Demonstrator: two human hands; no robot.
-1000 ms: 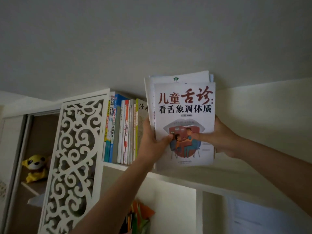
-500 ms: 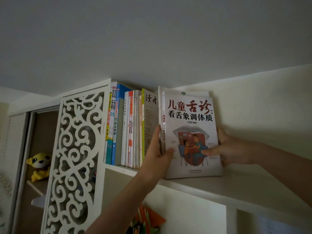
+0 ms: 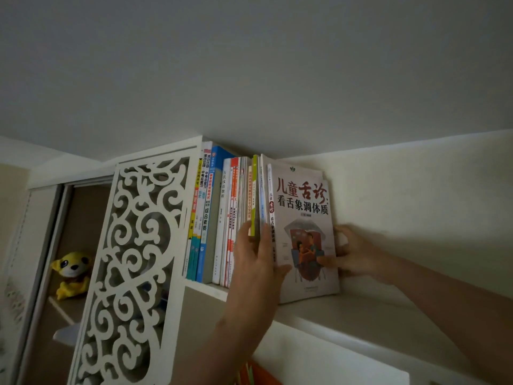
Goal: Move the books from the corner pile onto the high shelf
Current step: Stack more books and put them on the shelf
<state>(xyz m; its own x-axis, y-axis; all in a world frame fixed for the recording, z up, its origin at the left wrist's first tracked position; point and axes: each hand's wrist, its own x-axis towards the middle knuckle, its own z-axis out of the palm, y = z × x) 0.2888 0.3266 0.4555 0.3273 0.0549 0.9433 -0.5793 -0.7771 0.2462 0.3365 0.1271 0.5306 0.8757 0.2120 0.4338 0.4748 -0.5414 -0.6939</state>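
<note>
Up high, both hands (image 3: 256, 262) (image 3: 356, 255) gripping books (image 3: 304, 218), upright on shelf (image 3: 361, 315) edge.

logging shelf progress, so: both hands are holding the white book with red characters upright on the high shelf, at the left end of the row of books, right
Not quite. The head view shows the white book at the right end of the row of books, not the left. The rest holds: left hand and right hand hold it upright on the high shelf.

The right hand (image 3: 358, 255) is motion-blurred, its fingers tucked behind the white-covered book with red title characters (image 3: 304, 232). Thinner books behind that cover show only their top edges. The yellow plush toy (image 3: 70, 273) is half hidden by the white carved scrollwork panel (image 3: 133, 270). Orange items (image 3: 256, 375) are cut off at the bottom edge.
</note>
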